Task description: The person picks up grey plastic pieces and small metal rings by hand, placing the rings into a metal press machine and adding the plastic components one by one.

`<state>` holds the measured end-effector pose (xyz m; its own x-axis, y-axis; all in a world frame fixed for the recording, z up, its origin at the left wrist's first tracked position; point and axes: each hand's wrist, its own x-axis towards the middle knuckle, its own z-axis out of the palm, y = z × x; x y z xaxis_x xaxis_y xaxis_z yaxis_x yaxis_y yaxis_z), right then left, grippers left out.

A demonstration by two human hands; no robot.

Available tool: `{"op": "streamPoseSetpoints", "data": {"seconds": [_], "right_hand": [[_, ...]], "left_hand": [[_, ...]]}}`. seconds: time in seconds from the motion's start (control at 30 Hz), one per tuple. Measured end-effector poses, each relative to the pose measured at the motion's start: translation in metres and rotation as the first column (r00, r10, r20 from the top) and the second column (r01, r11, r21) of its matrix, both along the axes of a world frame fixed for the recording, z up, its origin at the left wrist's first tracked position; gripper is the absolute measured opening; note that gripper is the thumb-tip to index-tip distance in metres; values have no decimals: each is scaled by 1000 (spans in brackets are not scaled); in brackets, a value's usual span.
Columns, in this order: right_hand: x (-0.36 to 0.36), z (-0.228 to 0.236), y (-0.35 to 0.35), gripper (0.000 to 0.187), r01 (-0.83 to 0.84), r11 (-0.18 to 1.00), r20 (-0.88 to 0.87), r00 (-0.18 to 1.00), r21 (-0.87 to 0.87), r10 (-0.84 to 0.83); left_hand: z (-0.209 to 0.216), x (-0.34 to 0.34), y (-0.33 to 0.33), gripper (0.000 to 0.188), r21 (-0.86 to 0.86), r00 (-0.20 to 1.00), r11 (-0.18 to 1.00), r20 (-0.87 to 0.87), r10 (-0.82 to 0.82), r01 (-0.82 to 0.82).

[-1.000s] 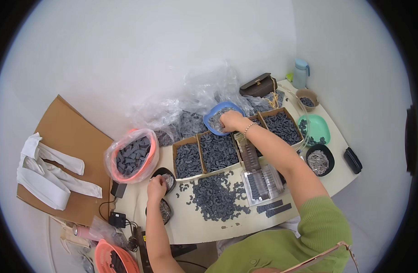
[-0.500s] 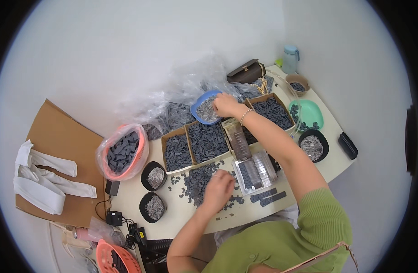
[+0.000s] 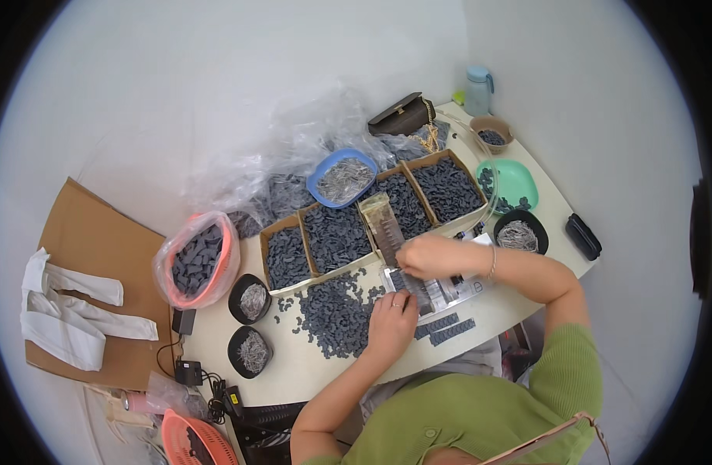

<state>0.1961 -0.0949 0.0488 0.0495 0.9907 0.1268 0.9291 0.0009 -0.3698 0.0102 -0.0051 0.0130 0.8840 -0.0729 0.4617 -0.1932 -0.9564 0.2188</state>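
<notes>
A metal fixture (image 3: 470,288) with a clear plastic cover stands at the table's front, a row of small dark grey plastic pieces (image 3: 432,296) in it. My right hand (image 3: 433,256) is over its left part, fingers bent down and closed; what they hold, if anything, is hidden. Against the fixture's front left corner rests my left hand (image 3: 391,327), its fingers curled together at the row's end. I cannot make out anything in them. To its left spreads a loose heap of small curved grey pieces (image 3: 334,316). Two joined grey strips (image 3: 452,332) lie in front of the fixture.
Behind, a divided cardboard box (image 3: 288,286) holds grey pieces, with a blue tray (image 3: 317,186) of metal pins on it. Black bowls (image 3: 237,301) of pins stand left, another (image 3: 543,239) right. A green tray (image 3: 518,177), a black case (image 3: 584,235) and a lined pink basket (image 3: 233,246) flank them.
My right hand has come from the blue tray down to the fixture. My left hand has moved from the heap rightward to the fixture's corner. The view has shifted slightly.
</notes>
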Motion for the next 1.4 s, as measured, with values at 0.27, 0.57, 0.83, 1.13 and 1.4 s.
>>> {"op": "streamPoseSetpoints", "data": {"seconds": [0.27, 0.57, 0.83, 1.13, 1.4], "right_hand": [[-33, -29, -17, 16, 105, 966, 182, 972, 236, -150], [-34, -22, -46, 30, 190, 943, 110, 968, 274, -227], [-50, -33, -56, 32, 168, 918, 217, 942, 360, -257], [-40, -27, -48, 32, 152, 945, 226, 948, 289, -222], [-45, -21, -47, 32, 105, 941, 393, 889, 322, -234]], "left_hand": [[5, -7, 12, 47, -117, 993, 988, -83, 87, -96], [-6, 2, 12, 68, -43, 983, 998, -181, 39, -48], [2, 5, 23, 61, -152, 990, 987, -135, 30, -50], [-1, 11, 23, 51, -108, 998, 994, -61, 7, -13], [1, 7, 21, 60, 76, 996, 997, -91, 15, -8]]}}
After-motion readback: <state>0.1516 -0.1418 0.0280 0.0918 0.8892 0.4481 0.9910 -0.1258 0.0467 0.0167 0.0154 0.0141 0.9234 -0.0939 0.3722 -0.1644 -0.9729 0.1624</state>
